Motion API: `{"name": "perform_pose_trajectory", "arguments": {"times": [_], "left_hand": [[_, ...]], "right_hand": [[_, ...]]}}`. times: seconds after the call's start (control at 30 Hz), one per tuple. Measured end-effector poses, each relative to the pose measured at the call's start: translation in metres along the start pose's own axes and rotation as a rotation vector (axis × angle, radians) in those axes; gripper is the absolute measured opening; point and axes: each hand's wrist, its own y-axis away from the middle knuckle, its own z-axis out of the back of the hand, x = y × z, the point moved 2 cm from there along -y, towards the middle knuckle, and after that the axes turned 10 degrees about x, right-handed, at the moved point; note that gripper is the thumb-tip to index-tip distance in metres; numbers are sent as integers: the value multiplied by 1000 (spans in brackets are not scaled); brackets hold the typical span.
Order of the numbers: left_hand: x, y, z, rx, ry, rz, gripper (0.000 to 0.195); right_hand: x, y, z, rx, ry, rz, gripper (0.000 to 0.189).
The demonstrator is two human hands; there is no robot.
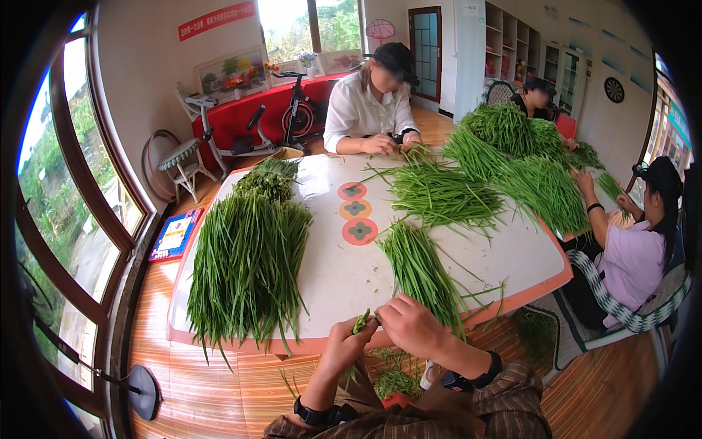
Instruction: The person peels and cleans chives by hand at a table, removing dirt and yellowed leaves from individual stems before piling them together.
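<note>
My left hand (349, 341) is closed around a small bunch of green leafy stalks (361, 320), whose ends stick up above the fist while leaves hang below it. Beside it, my right hand (410, 324) has its fingertips pinched close to the stalk ends; whether they grip a piece is too small to tell. Both hands are at the near edge of the white table (340, 274). Just beyond my right hand lies a loose pile of long green stalks (419, 269). A large stack of the same greens (247, 263) covers the table's left part, its leaf tips hanging over the edge.
Across the table a person in white (370, 110) handles greens beside another heap (444, 192). Two more people sit at the right, near large piles (543, 192). Trimmings (397, 378) lie on the floor below me. A woven chair (630, 307) stands right, a round black base (145, 392) left.
</note>
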Motion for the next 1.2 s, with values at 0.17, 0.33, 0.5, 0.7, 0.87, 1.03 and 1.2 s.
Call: {"name": "perform_pose_trajectory", "arguments": {"times": [0.17,0.33,0.5,0.7,0.87,1.03,1.2], "left_hand": [[-4,0,-2,20,30,31,17],[-9,0,-3,31,81,-4,16],[-14,8,-7,67,177,12,21],[-42,30,31,193,384,-45,25],[-72,70,100,221,683,-204,22],[-120,60,187,-247,191,-180,20],[-111,-44,314,-340,183,-20,15]], "right_hand": [[-6,6,-2,-33,-36,-18,11],[-7,7,-1,-97,-446,-182,12],[-32,16,12,-313,-1396,-467,25],[-18,56,-8,360,-1060,-577,28],[3,80,-25,663,-755,-250,46],[16,54,-2,980,-919,-570,45],[14,48,-23,843,-761,-258,36]]}}
